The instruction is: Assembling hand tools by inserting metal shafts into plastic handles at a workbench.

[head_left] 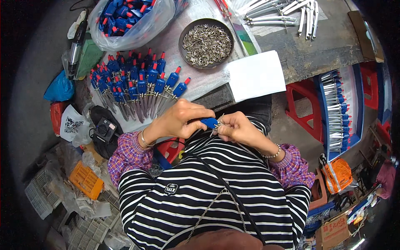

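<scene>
Over my lap, my left hand (187,118) is closed in a pinch on a small blue plastic head (209,122). The fingers of my right hand (236,128) are pinched together at the metal end of that same piece, where thin metal bits stick out; most of it is hidden by my fingers. Just beyond my left hand, many similar pieces with blue heads (159,86), red tips and slim silver legs lie fanned in rows on the table. A dark round pan (182,46) holds a heap of small metal pins (208,45).
A clear plastic bag (164,21) full of blue and red parts stands at the far left. White paper (257,75) lies at the table edge. Silver metal legs (271,20) rest far right. At right, a blue tray (355,139) of finished-looking pieces sits by red stools (305,106).
</scene>
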Action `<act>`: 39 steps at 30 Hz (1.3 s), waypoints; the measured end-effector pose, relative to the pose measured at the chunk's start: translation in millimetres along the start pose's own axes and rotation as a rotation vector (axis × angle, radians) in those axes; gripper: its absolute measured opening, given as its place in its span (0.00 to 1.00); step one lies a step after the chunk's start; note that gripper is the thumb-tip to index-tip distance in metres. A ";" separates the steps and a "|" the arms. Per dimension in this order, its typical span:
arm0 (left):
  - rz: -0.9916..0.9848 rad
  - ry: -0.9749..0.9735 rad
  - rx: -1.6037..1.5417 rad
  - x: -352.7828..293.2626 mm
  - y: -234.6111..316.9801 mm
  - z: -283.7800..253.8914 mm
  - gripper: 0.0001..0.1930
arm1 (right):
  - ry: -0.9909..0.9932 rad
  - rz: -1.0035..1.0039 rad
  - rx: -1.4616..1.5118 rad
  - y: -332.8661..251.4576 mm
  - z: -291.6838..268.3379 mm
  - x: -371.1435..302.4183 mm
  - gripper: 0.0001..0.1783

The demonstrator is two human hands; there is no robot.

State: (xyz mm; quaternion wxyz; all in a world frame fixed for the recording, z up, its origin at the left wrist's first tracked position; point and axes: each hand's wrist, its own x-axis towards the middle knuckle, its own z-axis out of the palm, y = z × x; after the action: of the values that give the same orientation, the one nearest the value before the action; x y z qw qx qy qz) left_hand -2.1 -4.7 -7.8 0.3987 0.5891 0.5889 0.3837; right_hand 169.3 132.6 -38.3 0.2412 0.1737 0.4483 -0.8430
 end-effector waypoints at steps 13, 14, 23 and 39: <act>-0.069 0.033 0.002 0.3 0.9 -2.7 0.13 | 0.033 0.053 0.084 0.1 2.6 2.6 0.10; -0.068 0.035 -0.005 0.4 0.4 -3.5 0.13 | 0.032 0.052 0.082 0.1 2.0 3.4 0.10; -0.049 0.029 -0.023 -0.3 -3.8 -2.5 0.13 | 0.065 -0.031 -0.145 -3.3 2.4 3.0 0.11; -0.035 0.082 0.035 5.4 -0.7 -7.6 0.13 | 0.112 -0.052 -0.130 -8.0 0.3 4.7 0.10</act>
State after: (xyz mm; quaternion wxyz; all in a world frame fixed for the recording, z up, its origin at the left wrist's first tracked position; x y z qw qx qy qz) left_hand -9.3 0.9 -5.6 0.3706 0.5692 0.6217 0.3902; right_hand 161.0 135.1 -35.2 0.2046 0.1926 0.5192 -0.8071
